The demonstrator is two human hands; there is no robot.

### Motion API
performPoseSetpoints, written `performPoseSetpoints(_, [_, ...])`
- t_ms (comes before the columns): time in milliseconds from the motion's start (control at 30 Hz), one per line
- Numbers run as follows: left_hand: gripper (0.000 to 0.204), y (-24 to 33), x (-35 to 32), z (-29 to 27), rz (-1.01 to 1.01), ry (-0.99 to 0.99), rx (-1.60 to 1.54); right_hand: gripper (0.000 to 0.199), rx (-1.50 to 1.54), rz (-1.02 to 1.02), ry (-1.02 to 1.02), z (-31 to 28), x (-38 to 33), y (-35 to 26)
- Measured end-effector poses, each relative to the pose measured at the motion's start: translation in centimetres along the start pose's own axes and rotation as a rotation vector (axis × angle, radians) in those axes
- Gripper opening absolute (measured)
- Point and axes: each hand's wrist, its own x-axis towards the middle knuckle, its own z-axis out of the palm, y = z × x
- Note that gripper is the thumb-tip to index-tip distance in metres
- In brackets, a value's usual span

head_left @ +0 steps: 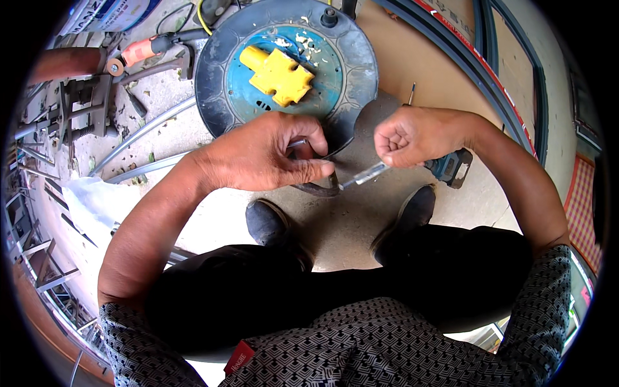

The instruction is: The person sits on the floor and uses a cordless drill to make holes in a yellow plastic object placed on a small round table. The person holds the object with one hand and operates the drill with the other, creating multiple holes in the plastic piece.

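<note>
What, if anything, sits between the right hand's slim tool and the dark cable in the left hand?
Nothing visible: the slim tool in the right hand points at the dark cable in the left hand, its tip beside the cable's end; whether they touch, I cannot tell. The yellow block lies off that line.

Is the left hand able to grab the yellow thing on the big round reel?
Probably yes: the left hand is near the reel's edge, and nothing seems to stand between it and the yellow block. But it holds a dark curved piece, so it may have to let go first.
</note>
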Motion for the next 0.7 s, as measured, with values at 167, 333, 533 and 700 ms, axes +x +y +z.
performPoseSetpoints(167, [0.018,-0.8,0.6,0.4,-0.029,-0.043,0.034,0.014,0.106,0.081,-0.052,-0.1,0.8,5.2])
performPoseSetpoints(333, [0.017,-0.6,0.9,0.6,-0.053,-0.090,0.045,0.012,0.156,0.145,-0.022,0.4,2.6,9.6])
performPoseSetpoints(533, [0.025,-0.6,1.3,1.1,-0.173,-0.188,-0.109,0.014,0.117,0.227,0.042,1.6,3.9,10.5])
performPoseSetpoints(700, [0.027,-1.2,1.8,3.5,-0.012,-0.320,-0.018,0.018,0.042,0.237,0.024,2.1,4.7,10.8])
